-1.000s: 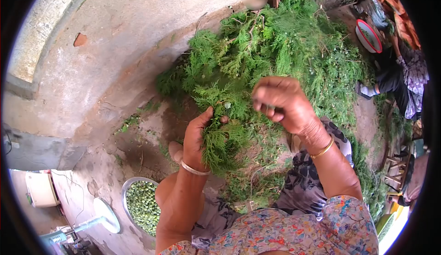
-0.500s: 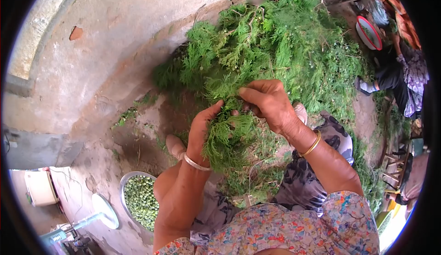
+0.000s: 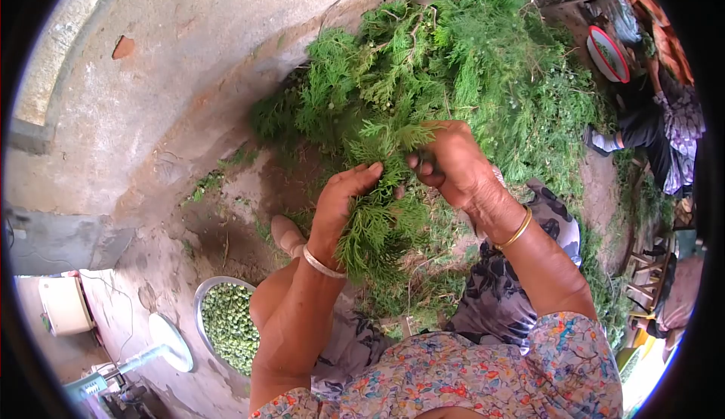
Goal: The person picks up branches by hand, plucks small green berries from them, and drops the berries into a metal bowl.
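My left hand, wearing a white bangle, is closed around a green flat-leaved conifer sprig whose leaves spread above and below the grip. Close on its right is my right hand, with a gold-coloured bangle at the wrist. Its fingers are curled in at the sprig's upper leaves, and what lies between them is hidden. Beyond both hands rises a large heap of cut conifer branches. Down to the left, a metal basin is filled with small green cone-like pieces.
A concrete wall borders the left side. A pale blue standing fan is at lower left. At right, another person's leg shows near a red-rimmed basin and a wooden stool. Loose greenery litters the ground.
My right hand has shifted slightly right, its fingers curling in more. My left hand has moved a little, its thumb reaching further over the sprig, which it still holds.
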